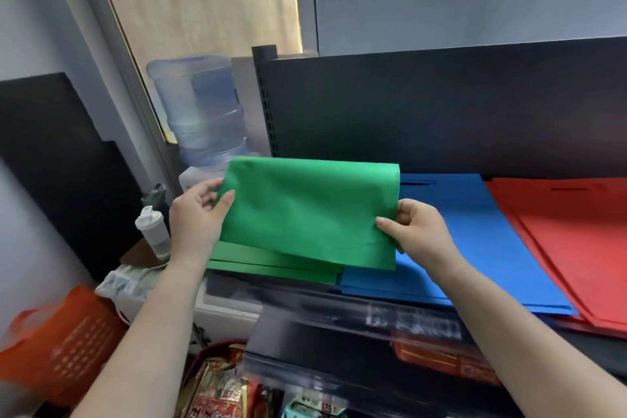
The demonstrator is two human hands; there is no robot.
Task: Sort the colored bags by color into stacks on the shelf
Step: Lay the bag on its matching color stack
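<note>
while you hold the green bag [310,210] by its two short edges, it hangs just above the green stack [271,265] at the left end of the shelf [424,316]. your left hand [198,214] has its grip pinched on the bag's left edge, thumb on the near face and fingers behind. your right hand [419,231] has its grip pinched on the lower right corner in the same way. the bag is folded over at its top, and its lower edge overlaps the front of the stack beneath.

just right of the green stack lies the blue stack [458,248], flat and touching it, and right of that the red stack [570,234], whose edge laps over the blue one. all three rest on a dark shelf with a glossy front rail and a dark back panel [441,105] rising behind, fixed to a slotted upright.

beyond the shelf's left end stands a water cooler bottle [200,112], with a small white bottle [154,231] near it and an orange basket [68,346] lower left. packaged goods [220,390] sit below the shelf. grey walls and a pale wooden panel [203,0] close the room behind.
</note>
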